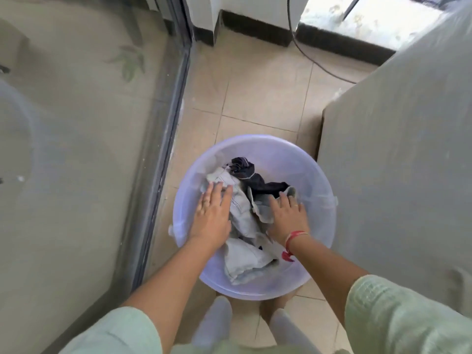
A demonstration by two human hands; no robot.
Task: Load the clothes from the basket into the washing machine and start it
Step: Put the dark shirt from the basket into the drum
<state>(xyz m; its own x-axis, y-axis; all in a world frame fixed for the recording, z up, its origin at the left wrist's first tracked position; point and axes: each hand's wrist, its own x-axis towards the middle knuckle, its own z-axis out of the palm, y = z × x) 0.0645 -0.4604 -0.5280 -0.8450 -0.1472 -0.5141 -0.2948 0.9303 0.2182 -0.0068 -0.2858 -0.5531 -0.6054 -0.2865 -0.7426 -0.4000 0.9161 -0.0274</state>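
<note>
- Basket: a round, translucent pale-lilac plastic basket [258, 139] stands on the beige floor tiles [265, 98], just in front of the person's pale grey feet [214, 320].
- Clothes lie inside the basket, none lifted out: a crumpled light grey garment with white stitching [242, 215] fills the left and near side. A dark navy garment [258, 183] lies bunched toward the far side. A mid-grey piece of cloth [264, 213] lies at the right.
- The left hand [213, 213] lies flat on the light grey garment, fingers straight and together, palm down, grasping nothing. A ring [207, 201] shows on one finger.
- The right hand [287, 215] rests palm down on the mid-grey cloth with fingers spread and nearly straight, likewise released. A red thread bracelet [296, 235] circles its wrist.
- Both forearms reach down from loose pale green sleeves [398, 315].
- To the right of the basket stands a tall grey cloth-covered box-shaped unit [396, 162]; whether it is the washer cannot be told.
- To the left runs a grey-framed glass sliding door [163, 149].
- A black cable [306, 54] trails over the tiles at the far side, well apart from the basket.
</note>
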